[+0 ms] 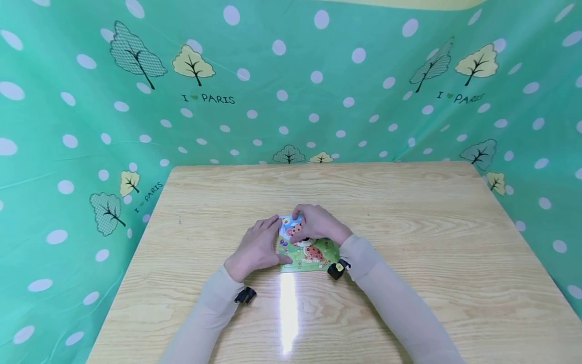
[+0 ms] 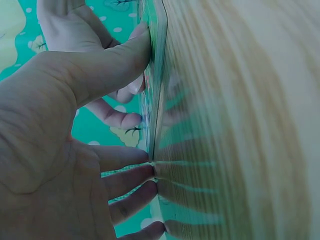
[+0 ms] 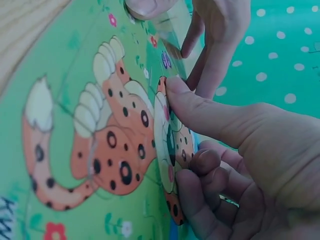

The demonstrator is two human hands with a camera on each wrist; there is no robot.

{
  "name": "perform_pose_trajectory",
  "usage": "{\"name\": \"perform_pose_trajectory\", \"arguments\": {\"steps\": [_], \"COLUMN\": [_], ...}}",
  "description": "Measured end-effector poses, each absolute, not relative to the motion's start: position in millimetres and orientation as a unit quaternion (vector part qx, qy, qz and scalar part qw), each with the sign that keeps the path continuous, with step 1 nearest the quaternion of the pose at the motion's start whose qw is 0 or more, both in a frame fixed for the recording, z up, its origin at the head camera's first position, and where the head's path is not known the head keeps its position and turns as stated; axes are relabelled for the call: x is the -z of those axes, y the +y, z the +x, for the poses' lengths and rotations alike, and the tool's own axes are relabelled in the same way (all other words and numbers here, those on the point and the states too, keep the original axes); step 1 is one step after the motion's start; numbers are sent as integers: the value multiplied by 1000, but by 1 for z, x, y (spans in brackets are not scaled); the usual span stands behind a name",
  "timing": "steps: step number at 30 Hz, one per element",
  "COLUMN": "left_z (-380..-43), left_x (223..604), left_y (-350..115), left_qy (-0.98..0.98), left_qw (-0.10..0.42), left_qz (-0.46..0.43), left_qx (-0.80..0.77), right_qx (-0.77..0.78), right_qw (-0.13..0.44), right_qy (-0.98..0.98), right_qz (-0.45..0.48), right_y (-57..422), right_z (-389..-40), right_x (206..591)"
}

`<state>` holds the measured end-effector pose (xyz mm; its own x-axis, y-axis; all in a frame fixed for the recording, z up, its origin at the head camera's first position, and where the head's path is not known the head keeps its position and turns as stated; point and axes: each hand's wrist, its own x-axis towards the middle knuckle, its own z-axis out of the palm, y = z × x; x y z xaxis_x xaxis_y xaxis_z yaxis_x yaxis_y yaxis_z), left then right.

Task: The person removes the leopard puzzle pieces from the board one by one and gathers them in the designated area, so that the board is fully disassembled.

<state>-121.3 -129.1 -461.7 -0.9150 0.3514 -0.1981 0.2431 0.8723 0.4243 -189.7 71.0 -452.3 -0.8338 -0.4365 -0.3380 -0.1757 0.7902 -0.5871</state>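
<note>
A small picture puzzle board [image 1: 313, 258] with a spotted orange leopard on green lies flat at the middle of the wooden table [image 1: 409, 227]. My left hand [image 1: 256, 247] rests at its left edge, thumb pressed on the board [image 2: 159, 75] and straight fingers [image 2: 130, 182] spread on the wood. My right hand [image 1: 320, 225] covers the board's far part. Its thumb and curled fingers [image 3: 200, 165] pinch the round leopard-face piece [image 3: 167, 145], whose white rim stands a little off the board [image 3: 75, 65]. The left hand's fingers [image 3: 215, 30] show just beyond.
A green dotted cloth [image 1: 291, 91] with tree prints walls the table at the back and both sides. Bare wood lies all around the board. A small black camera sits on each wrist [image 1: 245, 294] [image 1: 337, 269].
</note>
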Motion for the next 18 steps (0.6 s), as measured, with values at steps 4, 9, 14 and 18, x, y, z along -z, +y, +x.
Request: {"name": "perform_pose_trajectory", "arguments": {"steps": [4,9,14,18], "left_z": [-121,-121,-122,-122], "left_x": [462,463,465,465], "left_y": [-128,-127,-128,-130], "left_qy": [958,958,956,954], "left_qw": [135,134,132,129], "left_qz": [154,155,162,158], "left_qx": [-200,-200,-208,-218], "right_qx": [291,299,314,354], "right_qw": [238,225,213,194], "right_qy": [913,914,913,903], "right_qz": [-156,-157,-151,-148], "right_y": [73,75,78,80], "right_z": [-188,-185,-183,-183], "right_x": [452,454,457,462]}}
